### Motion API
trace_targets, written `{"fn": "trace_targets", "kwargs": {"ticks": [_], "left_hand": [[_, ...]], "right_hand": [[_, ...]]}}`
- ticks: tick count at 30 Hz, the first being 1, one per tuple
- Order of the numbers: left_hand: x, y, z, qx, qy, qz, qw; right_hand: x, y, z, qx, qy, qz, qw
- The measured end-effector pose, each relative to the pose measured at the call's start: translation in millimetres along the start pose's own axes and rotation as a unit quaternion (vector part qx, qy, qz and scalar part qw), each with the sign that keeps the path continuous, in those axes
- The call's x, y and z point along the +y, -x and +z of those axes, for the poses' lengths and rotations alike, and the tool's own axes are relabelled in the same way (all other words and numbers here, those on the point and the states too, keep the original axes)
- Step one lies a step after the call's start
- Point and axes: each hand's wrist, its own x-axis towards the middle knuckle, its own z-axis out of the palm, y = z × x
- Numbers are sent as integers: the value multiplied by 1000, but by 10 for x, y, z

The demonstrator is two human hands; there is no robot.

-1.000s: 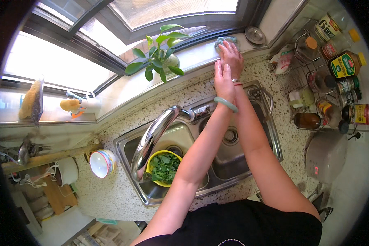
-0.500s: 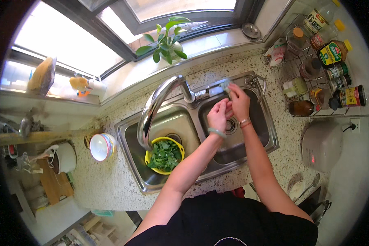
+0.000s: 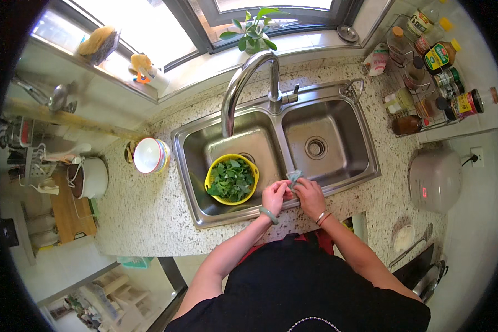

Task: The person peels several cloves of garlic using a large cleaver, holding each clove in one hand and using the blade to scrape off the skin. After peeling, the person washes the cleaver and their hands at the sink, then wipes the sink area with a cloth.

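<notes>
Both hands are together over the sink's near rim, in front of the divider between the two bowls. A small crumpled pale blue-green cloth sticks out from the fingers of my right hand, which is closed on it. Close beside it, my left hand has its fingers curled together, and whatever may be in them is hidden. A yellow colander full of green leaves stands in the left bowl of the steel sink. The right bowl's drain shows plainly.
An arched faucet stands behind the sink, its spout over the left bowl. White bowls with coloured rims are stacked to the left. On the right are a rack of bottles and a rice cooker. A potted plant sits at the window.
Both hands have come back from the faucet handle to the sink's near edge, the cloth moving with my right hand. The head view has shifted too.
</notes>
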Motion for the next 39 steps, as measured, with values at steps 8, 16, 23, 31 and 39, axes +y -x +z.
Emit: {"fn": "trace_targets", "kwargs": {"ticks": [8,16,23,31,39], "left_hand": [[-158,608,-346,31,-61,50,996],[-229,1227,-1175,157,-71,71,983],[-203,1578,-2033,319,-28,167,933],[-72,1553,-2599,377,-109,178,903],[268,1257,-2731,346,-80,183,917]], "right_hand": [[-235,175,251,-10,146,-50,988],[-1244,173,864,-60,37,-144,987],[-2125,100,1479,-139,-45,-217,965],[-2659,180,1955,-140,114,-251,951],[-2730,-213,2194,-110,32,-163,980]]}}
